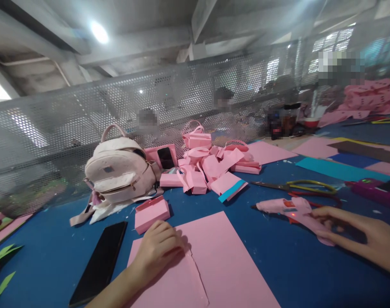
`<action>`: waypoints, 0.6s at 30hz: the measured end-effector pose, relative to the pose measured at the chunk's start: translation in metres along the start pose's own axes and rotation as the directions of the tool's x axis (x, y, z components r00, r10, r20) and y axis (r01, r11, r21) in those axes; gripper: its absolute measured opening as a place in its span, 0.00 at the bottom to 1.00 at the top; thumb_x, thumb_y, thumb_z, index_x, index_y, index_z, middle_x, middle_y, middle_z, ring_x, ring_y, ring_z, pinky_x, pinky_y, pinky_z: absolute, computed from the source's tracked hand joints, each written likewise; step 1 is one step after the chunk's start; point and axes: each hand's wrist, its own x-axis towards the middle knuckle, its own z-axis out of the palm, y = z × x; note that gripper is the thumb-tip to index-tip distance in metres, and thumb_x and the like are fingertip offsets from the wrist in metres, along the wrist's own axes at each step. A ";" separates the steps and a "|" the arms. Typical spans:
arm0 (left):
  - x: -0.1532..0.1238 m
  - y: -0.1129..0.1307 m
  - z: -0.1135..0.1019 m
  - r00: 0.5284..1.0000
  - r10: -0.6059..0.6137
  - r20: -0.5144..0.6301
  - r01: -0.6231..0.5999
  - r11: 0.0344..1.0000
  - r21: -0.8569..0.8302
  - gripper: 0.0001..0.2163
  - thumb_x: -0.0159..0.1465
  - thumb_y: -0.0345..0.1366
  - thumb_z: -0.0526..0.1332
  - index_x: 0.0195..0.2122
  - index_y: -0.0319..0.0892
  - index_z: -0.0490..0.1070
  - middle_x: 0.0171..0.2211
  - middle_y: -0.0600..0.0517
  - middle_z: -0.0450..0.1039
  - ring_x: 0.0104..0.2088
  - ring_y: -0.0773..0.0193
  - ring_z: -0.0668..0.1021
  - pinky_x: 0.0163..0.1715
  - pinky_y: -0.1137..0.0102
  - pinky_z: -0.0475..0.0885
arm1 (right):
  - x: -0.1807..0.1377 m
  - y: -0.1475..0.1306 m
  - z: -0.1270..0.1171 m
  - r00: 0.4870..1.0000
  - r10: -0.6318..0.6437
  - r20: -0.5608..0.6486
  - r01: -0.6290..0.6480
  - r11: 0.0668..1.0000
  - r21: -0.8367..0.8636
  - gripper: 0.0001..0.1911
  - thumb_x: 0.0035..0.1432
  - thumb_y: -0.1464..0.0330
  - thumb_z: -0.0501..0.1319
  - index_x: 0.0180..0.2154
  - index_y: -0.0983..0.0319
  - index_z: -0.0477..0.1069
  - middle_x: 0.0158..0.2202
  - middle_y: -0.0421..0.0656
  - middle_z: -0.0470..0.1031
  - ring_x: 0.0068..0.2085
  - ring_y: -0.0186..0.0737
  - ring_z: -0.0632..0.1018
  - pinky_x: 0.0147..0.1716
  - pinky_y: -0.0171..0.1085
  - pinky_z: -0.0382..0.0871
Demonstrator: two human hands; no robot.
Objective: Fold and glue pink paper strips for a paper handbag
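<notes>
My left hand (158, 250) rests knuckles up, fingers curled, on a pink sheet (220, 261) lying on the blue table (297, 265); whether it holds anything is hidden. A cut strip edge of the sheet runs just right of that hand. My right hand (358, 235) reaches in from the right with fingers around the handle of a pink glue gun (291, 209), whose nozzle points left. A small pink paper box (151, 212) sits just above my left hand.
A black phone (100, 263) lies left of the sheet. A pink backpack (119, 171) and a heap of pink paper boxes (208, 167) stand behind. Scissors (297, 186) lie beyond the glue gun. A perforated metal screen (86, 124) borders the table; people sit behind it.
</notes>
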 end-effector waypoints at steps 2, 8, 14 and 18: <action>-0.001 0.000 0.000 1.000 0.003 0.005 -0.003 1.000 -0.003 0.05 0.65 0.28 0.65 0.39 0.45 0.73 0.31 0.56 0.79 0.31 0.63 0.72 0.33 0.66 0.59 | 0.003 0.007 -0.001 0.997 0.042 0.061 -0.042 0.999 0.001 0.20 0.49 0.59 0.67 0.46 0.53 0.77 0.39 0.45 0.81 0.38 0.46 0.80 0.38 0.42 0.67; -0.003 -0.001 0.001 1.000 -0.005 -0.001 0.005 1.000 0.001 0.04 0.65 0.29 0.65 0.38 0.45 0.74 0.31 0.55 0.79 0.31 0.63 0.71 0.33 0.66 0.59 | 0.006 0.012 -0.001 0.997 0.072 0.039 -0.071 0.997 -0.038 0.23 0.47 0.56 0.68 0.48 0.50 0.75 0.38 0.44 0.80 0.35 0.47 0.80 0.35 0.41 0.70; -0.003 0.000 0.000 1.000 0.019 -0.004 -0.019 1.000 0.012 0.05 0.65 0.28 0.65 0.38 0.45 0.73 0.32 0.55 0.80 0.31 0.62 0.71 0.33 0.65 0.59 | 0.004 -0.003 -0.002 0.995 0.010 -0.102 -0.020 0.995 -0.101 0.19 0.40 0.53 0.66 0.36 0.54 0.73 0.29 0.41 0.76 0.28 0.45 0.76 0.28 0.39 0.70; -0.004 0.000 -0.001 1.000 0.022 0.003 -0.022 1.000 0.014 0.05 0.64 0.28 0.65 0.39 0.45 0.74 0.32 0.55 0.80 0.32 0.62 0.71 0.34 0.65 0.59 | -0.010 -0.013 0.003 0.937 -0.053 -0.345 -0.001 0.988 -0.157 0.17 0.44 0.51 0.62 0.29 0.55 0.64 0.22 0.34 0.65 0.21 0.37 0.69 0.23 0.35 0.63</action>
